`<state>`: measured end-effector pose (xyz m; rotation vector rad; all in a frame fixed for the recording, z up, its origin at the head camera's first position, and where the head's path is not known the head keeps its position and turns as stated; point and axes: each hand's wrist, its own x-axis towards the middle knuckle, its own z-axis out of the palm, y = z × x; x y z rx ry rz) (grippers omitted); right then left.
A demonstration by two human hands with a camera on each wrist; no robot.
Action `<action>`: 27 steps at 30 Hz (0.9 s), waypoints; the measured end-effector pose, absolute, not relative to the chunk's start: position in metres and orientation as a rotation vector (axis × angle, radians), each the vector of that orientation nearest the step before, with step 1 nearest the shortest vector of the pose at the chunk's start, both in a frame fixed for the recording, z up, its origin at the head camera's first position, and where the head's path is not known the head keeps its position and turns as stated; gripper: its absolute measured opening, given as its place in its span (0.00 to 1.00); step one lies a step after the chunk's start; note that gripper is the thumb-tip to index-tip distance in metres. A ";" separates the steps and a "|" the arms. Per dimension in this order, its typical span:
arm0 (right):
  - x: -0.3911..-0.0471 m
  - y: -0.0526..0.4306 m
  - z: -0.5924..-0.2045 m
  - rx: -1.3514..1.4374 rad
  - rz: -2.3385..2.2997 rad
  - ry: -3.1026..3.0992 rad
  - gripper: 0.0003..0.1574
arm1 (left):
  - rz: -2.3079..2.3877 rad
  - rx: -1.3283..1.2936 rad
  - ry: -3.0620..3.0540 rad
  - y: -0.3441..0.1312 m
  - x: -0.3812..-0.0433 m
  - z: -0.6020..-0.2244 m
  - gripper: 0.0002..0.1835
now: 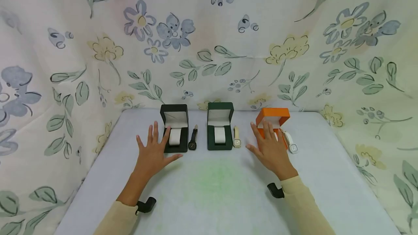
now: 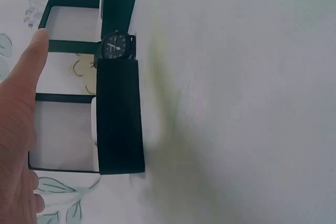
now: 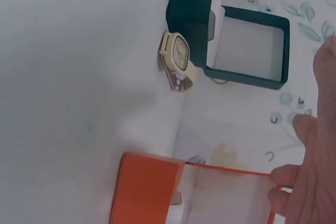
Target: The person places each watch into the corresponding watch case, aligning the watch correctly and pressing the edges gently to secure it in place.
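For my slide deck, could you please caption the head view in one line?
Two outstretched hands near three open boxes, black, green and orange, each with a watch at its right.

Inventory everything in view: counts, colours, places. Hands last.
black box: 1, black, left
green box: 1, green, centre
orange box: 1, orange, right
cushions: 3, white, one per box, orange's mostly hidden
dark watch: 1, black, right of black box
gold watch: 1, pale gold, right of green box
white watch: 1, white, right of orange box
table: 1, white, under boxes
floral fabric: count unclear, multicoloured, behind table
wrist devices: 2, black, at wrists
sleeves: 2, cream, forearms
left hand: 1, near black box
right hand: 1, near orange box
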<state>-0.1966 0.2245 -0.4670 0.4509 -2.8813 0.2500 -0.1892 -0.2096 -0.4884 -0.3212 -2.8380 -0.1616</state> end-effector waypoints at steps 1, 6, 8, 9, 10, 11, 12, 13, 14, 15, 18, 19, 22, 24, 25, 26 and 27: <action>-0.196 0.224 -0.467 0.455 0.253 -2.888 0.52 | -0.171 -0.322 -2.838 -0.211 -0.189 -0.489 0.63; -0.198 0.220 -0.469 0.474 0.268 -2.881 0.53 | -0.175 -0.331 -2.823 -0.220 -0.190 -0.490 0.62; -0.199 0.218 -0.470 0.488 0.284 -2.876 0.53 | -0.175 -0.338 -2.815 -0.223 -0.192 -0.490 0.62; -0.199 0.216 -0.470 0.496 0.295 -2.874 0.53 | -0.173 -0.341 -2.816 -0.225 -0.193 -0.490 0.62; -0.200 0.214 -0.471 0.505 0.314 -2.874 0.53 | -0.176 -0.342 -2.818 -0.227 -0.194 -0.490 0.62; -0.200 0.212 -0.471 0.515 0.324 -2.871 0.54 | -0.177 -0.342 -2.823 -0.228 -0.195 -0.490 0.62; -0.200 0.209 -0.471 0.524 0.341 -2.872 0.54 | -0.178 -0.340 -2.832 -0.230 -0.196 -0.490 0.61; -0.201 0.206 -0.471 0.535 0.350 -2.873 0.54 | -0.178 -0.335 -2.843 -0.232 -0.198 -0.491 0.61; -0.201 0.203 -0.471 0.543 0.357 -2.873 0.54 | -0.180 -0.330 -2.855 -0.234 -0.199 -0.492 0.62; -0.202 0.200 -0.470 0.548 0.364 -2.877 0.54 | -0.184 -0.326 -2.866 -0.236 -0.201 -0.493 0.62; -0.203 0.190 -0.468 0.580 0.393 -2.875 0.54 | -0.198 -0.321 -2.882 -0.242 -0.205 -0.496 0.61; -0.204 0.186 -0.467 0.597 0.400 -2.868 0.54 | -0.200 -0.322 -2.881 -0.244 -0.206 -0.497 0.61; -0.206 0.176 -0.465 0.646 0.443 -2.859 0.53 | -0.204 -0.328 -2.886 -0.248 -0.208 -0.498 0.61; -0.207 0.168 -0.464 0.674 0.471 -2.858 0.51 | -0.208 -0.331 -2.892 -0.250 -0.209 -0.498 0.60; -0.209 0.164 -0.464 0.684 0.471 -2.857 0.51 | -0.212 -0.331 -2.895 -0.251 -0.210 -0.498 0.60; -0.210 0.160 -0.464 0.694 0.482 -2.859 0.51 | -0.225 -0.330 -2.900 -0.252 -0.211 -0.499 0.60; -0.211 0.156 -0.464 0.701 0.498 -2.859 0.51 | -0.239 -0.330 -2.902 -0.252 -0.212 -0.498 0.59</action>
